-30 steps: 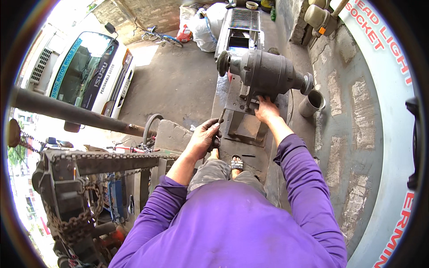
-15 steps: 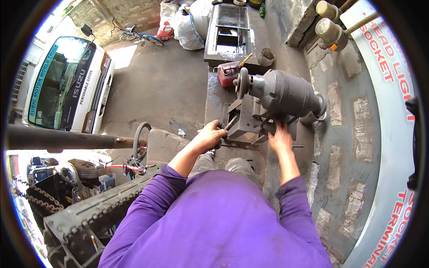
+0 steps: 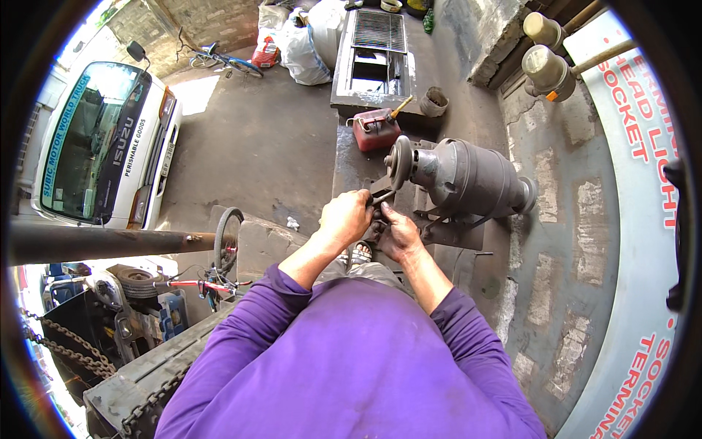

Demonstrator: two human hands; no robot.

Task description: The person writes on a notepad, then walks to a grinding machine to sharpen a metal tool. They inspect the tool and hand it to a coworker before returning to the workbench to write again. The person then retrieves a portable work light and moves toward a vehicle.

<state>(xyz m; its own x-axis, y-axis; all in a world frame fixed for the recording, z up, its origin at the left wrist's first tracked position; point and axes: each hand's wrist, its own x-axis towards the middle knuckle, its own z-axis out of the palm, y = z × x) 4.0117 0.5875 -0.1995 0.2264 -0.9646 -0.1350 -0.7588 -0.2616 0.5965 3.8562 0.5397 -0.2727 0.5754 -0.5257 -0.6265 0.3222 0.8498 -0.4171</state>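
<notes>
A grey bench grinder [image 3: 472, 175] stands ahead of me, its grinding wheel [image 3: 399, 162] on the left end. Just below that wheel, my left hand [image 3: 345, 219] is closed around a short metal rod [image 3: 381, 197], whose end points toward the wheel. Whether the rod touches the wheel I cannot tell. Close beside it, my right hand [image 3: 401, 233] has its fingers curled and its thumb up near the rod. What lies in the right hand's grip is dark and hidden between the two hands.
Behind the grinder sit a red fuel can [image 3: 376, 130] and a small round pot [image 3: 433, 102]. A stained wall [image 3: 548, 241] runs along the right. At left are a white truck [image 3: 99, 146], a metal pipe [image 3: 110, 244] and a chain-hung metal frame [image 3: 146, 377].
My right hand has left the grinder's base and come left beside my left hand. My left hand has risen slightly toward the wheel with the rod. The view has shifted a little.
</notes>
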